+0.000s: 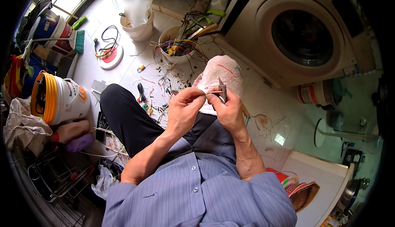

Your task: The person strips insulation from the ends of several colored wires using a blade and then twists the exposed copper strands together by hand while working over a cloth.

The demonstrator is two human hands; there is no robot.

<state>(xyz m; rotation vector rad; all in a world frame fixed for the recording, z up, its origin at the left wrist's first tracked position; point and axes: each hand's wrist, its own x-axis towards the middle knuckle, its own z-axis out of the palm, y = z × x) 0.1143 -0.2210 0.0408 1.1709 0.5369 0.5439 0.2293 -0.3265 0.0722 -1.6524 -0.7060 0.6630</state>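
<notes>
My left hand (184, 107) is closed in a pinch on a thin pale wire (211, 92). The wire runs across toward my right hand (227, 111), whose fingers wrap round a small pair of pliers (222, 90). The pointed metal jaws of the pliers face away from me, and a bit of red shows beside them. Both hands are close together above my lap. Beneath and beyond them, a pink-and-white cloth (222, 68) covers my knee. How the wire sits against the pliers is too small to tell.
Wire scraps (166, 81) litter the tiled floor ahead. A bucket (175, 58) of tools and wires stands beyond, beside another white bucket (140, 31). A lid with a cable (110, 56) lies left. Near left is a bucket with orange hose (70, 99); a washing machine (263, 33) stands right.
</notes>
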